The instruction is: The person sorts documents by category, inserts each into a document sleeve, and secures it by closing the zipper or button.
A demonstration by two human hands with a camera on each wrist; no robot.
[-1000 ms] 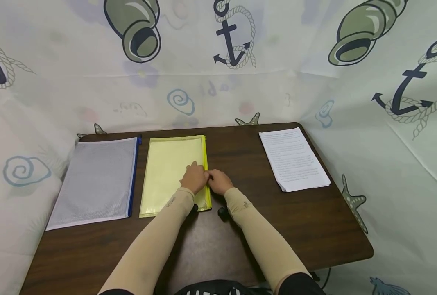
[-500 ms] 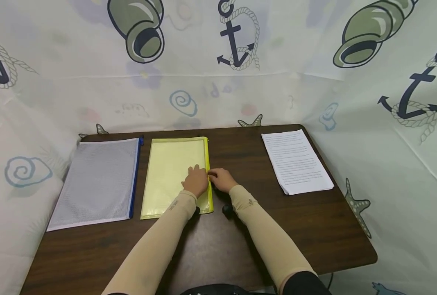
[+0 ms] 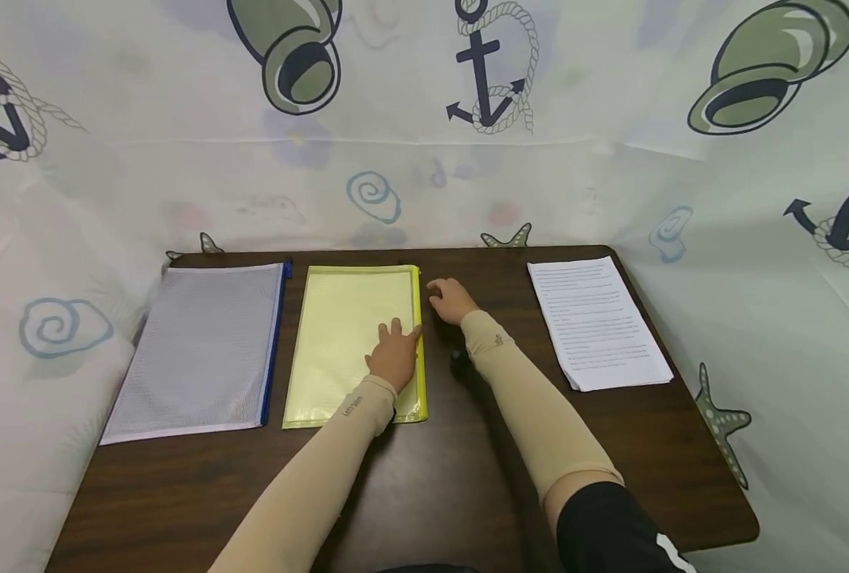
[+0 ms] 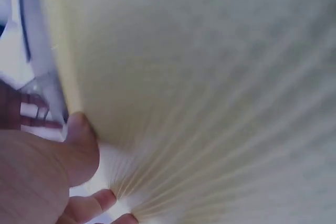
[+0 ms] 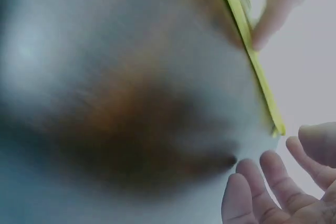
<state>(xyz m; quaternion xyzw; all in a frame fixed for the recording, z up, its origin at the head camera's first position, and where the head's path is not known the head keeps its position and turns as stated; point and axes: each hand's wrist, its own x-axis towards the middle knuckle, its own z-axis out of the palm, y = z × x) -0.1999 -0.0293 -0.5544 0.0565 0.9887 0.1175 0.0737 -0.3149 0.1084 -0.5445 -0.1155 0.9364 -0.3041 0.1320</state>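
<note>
Left hand [image 3: 394, 358], one: spread on one yellow folder [image 3: 345, 334]. Right hand [image 3: 451, 302], one: loosely curved, just beside it. Left of both: one blue-edged folder [image 3: 198, 350]. Right: one paper stack [image 3: 597, 325].

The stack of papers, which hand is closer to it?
Right. The right hand is between the yellow folder and the stack of papers, not touching the papers. The left hand is farther left, resting on the folder.

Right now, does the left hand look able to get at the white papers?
Probably not directly: the left hand rests on the yellow pouch, and the right forearm slants between that hand and the white papers.
</note>
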